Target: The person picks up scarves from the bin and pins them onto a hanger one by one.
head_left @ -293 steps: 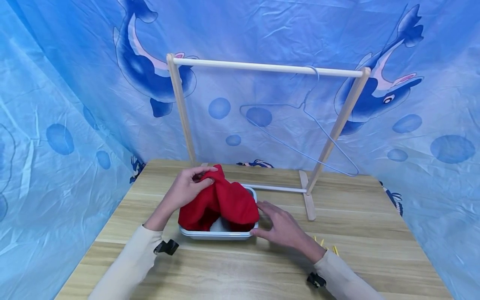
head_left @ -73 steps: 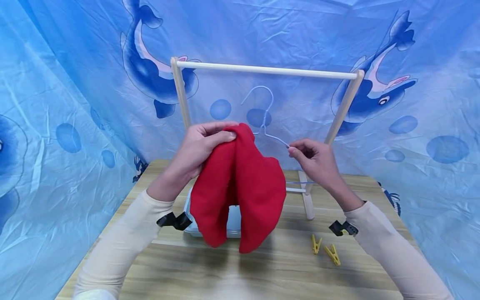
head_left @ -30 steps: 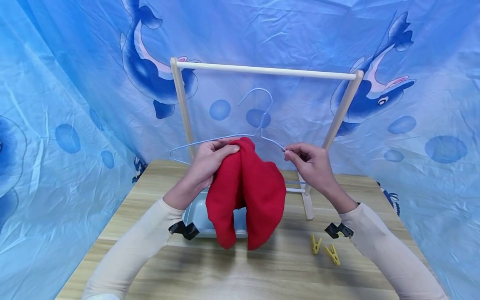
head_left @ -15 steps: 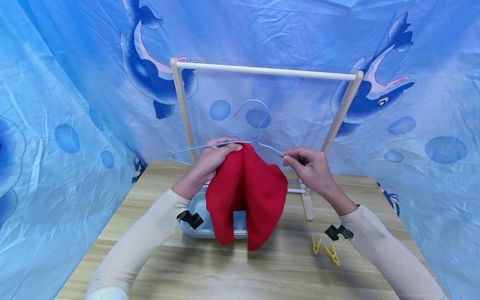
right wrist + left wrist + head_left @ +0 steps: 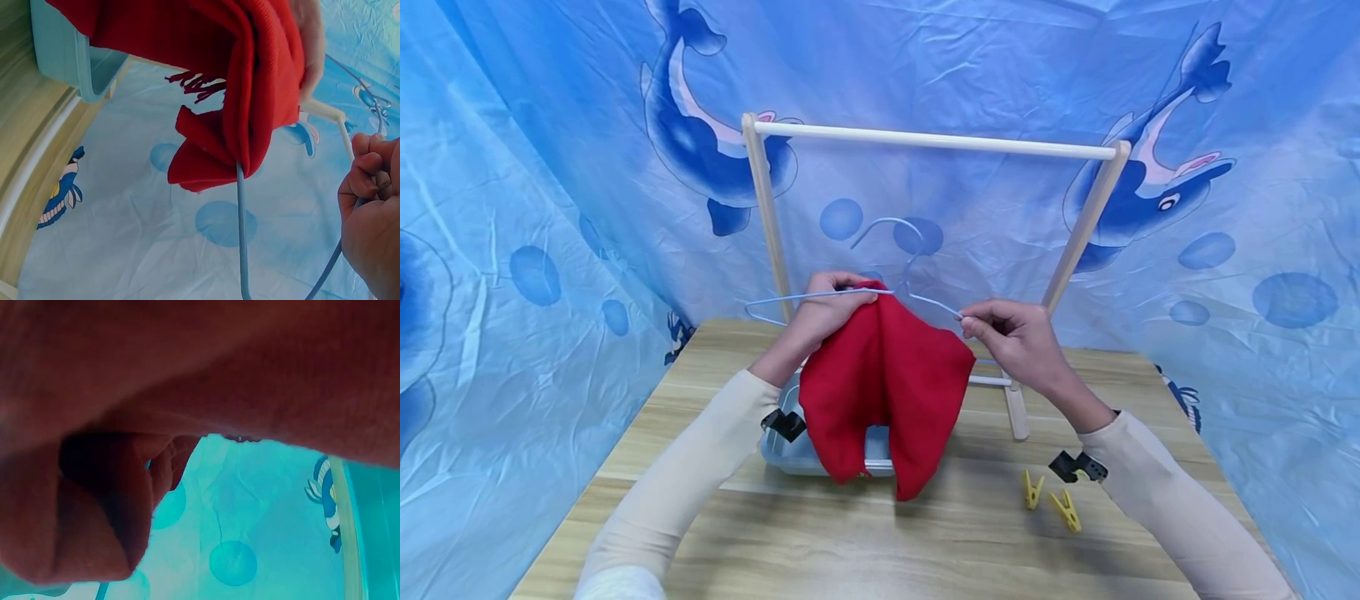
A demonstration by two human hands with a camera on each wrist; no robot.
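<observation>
The left hand (image 5: 826, 315) pinches the red cloth (image 5: 925, 375) by its top fold, above the tray (image 5: 793, 467); the right hand (image 5: 1017, 335) pinches the wire hanger (image 5: 242, 225) at its right arm. The cloth seems soft and light, best held by this fold; the wire seems stiff.

A fringed red scarf (image 5: 925, 383) hangs in loose folds, its top gripped by the left hand (image 5: 826, 313), two ends dangling below hand level. A pale-blue wire hanger (image 5: 242, 231), one shoulder pinched by the right hand (image 5: 1015, 340), reaches across to the left, hook up between both hands, bottom wire running into the scarf's fold.
</observation>
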